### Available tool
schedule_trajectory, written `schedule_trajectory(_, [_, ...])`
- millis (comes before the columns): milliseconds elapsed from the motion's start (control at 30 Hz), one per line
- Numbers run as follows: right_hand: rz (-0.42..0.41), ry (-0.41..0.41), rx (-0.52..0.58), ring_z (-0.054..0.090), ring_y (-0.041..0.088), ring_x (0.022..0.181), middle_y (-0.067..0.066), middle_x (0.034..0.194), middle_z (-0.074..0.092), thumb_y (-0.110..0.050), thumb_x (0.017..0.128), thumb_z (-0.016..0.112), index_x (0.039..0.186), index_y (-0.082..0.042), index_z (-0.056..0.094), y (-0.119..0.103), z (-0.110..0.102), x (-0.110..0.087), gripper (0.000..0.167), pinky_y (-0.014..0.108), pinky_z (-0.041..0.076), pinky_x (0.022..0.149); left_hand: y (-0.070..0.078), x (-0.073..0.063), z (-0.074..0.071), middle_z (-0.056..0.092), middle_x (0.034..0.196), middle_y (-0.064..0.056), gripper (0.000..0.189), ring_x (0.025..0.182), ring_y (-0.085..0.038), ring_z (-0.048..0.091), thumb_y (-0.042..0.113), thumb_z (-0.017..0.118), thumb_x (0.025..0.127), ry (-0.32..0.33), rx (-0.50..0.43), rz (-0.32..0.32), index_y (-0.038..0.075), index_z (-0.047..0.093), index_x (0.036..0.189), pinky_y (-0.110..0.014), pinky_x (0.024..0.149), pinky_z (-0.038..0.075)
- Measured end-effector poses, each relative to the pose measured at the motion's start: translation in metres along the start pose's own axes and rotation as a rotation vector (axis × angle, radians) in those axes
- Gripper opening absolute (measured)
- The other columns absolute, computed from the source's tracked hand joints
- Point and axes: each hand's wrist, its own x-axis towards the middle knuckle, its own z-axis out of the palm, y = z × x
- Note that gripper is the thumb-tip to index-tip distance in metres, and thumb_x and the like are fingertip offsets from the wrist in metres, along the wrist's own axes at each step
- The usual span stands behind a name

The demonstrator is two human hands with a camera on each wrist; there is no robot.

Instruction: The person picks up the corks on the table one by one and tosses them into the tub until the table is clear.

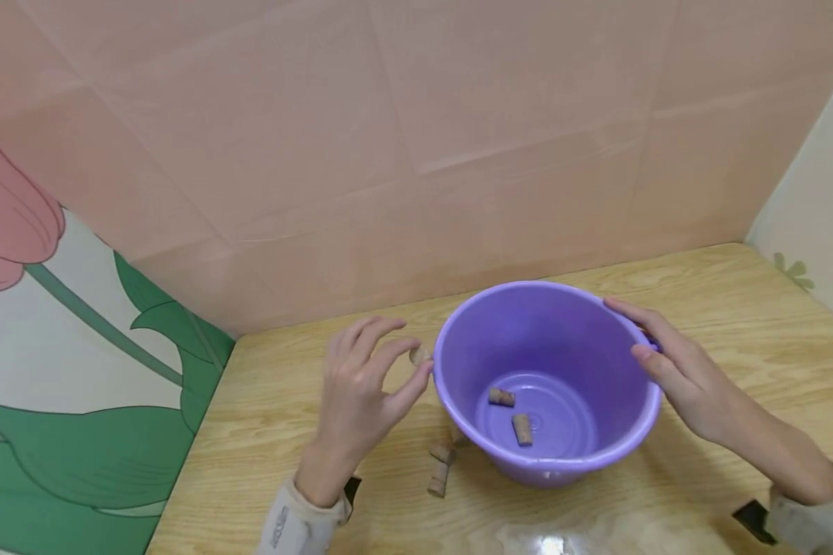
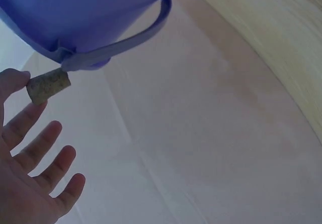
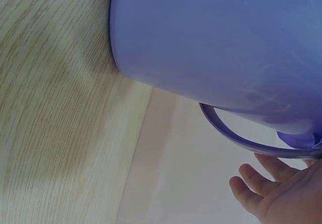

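Note:
My left hand (image 1: 357, 385) pinches a cork (image 2: 49, 85) between thumb and forefinger, its other fingers spread apart. The cork is just outside the left rim of a purple bucket (image 1: 534, 327), close to where the handle joins. My right hand (image 1: 697, 389) holds the bucket's right rim, with the thumb at the edge; in the right wrist view several of its fingers (image 3: 259, 179) extend below the handle (image 3: 236, 138). Inside the bucket, one cork (image 1: 501, 397) and another cork (image 1: 522, 429) lie apart on the bottom.
Outside the bucket, at its lower left, a few corks (image 1: 438, 478) lie on the wood-grain table (image 1: 250, 462), one partly hidden by the bucket. A pinkish wall covering (image 1: 389, 193) stands behind, and a tulip-patterned panel (image 1: 76, 432) borders the left side.

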Motion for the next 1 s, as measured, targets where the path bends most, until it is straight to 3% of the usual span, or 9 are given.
schedule_trajectory(467, [0.016,-0.002,0.012,0.053,-0.007,0.119,-0.016,0.147,0.048,0.006,0.097,0.036,0.151,-0.008,0.037,0.000,0.001,-0.001,0.056,0.004,0.043,0.092,0.014,0.009,0.016,0.071,0.111,-0.006,0.024,0.106,-0.024,0.061,0.028,0.082,0.076,-0.013,-0.051,0.096,0.014,0.074,0.095,-0.041,0.091,0.048])
schedule_trajectory(1000, [0.007,0.001,0.002,0.051,-0.008,0.122,-0.015,0.148,0.047,0.007,0.097,0.037,0.151,-0.007,0.038,0.001,0.000,-0.001,0.056,0.003,0.040,0.094,0.018,0.004,0.022,0.070,0.114,-0.008,0.026,0.112,-0.024,0.058,0.031,0.082,0.077,-0.101,-0.060,0.088,0.015,0.075,0.096,-0.041,0.096,0.046])
